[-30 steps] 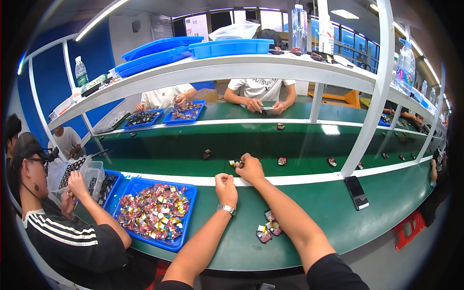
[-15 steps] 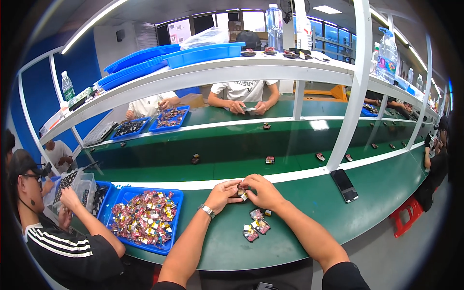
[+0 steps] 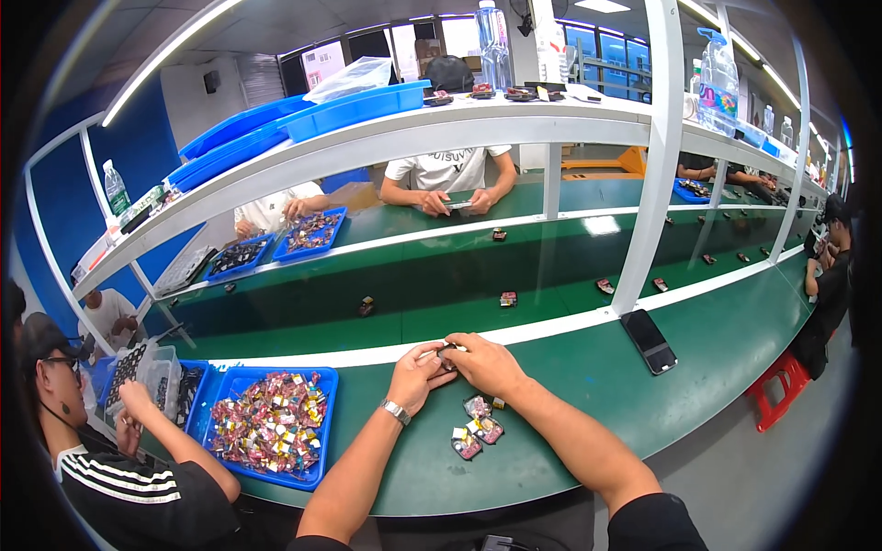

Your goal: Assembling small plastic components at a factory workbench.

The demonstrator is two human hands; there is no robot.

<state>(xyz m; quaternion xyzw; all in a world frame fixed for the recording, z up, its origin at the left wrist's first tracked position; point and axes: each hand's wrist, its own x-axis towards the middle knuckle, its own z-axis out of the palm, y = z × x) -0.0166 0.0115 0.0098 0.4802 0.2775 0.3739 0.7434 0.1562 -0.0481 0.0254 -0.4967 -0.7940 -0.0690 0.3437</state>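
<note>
Both hands meet over the green bench, close to the white rail. My left hand (image 3: 414,375), a metal watch on its wrist, is closed round a small dark electronic module (image 3: 447,359). Fingertips of my right hand (image 3: 489,367) press on that same piece from above and the right, covering most of it. Just below the hands lie loose red-and-black circuit modules (image 3: 466,444) with white and yellow parts, grouped close together. Left of my left forearm, a blue tray (image 3: 333,404) is heaped with similar small red, white and yellow pieces.
A black phone (image 3: 649,342) lies by a white upright post (image 3: 649,165). Modules sit spaced along the green conveyor belt (image 3: 432,317) beyond the rail. At left a co-worker (image 3: 138,477) handles a black sheet of parts. Blue trays and bottles stand on the overhead shelf (image 3: 478,129).
My fingers have shifted on the module, which is now more covered and its white part no longer shows. The whole view has swung slightly; the loose modules lie as before.
</note>
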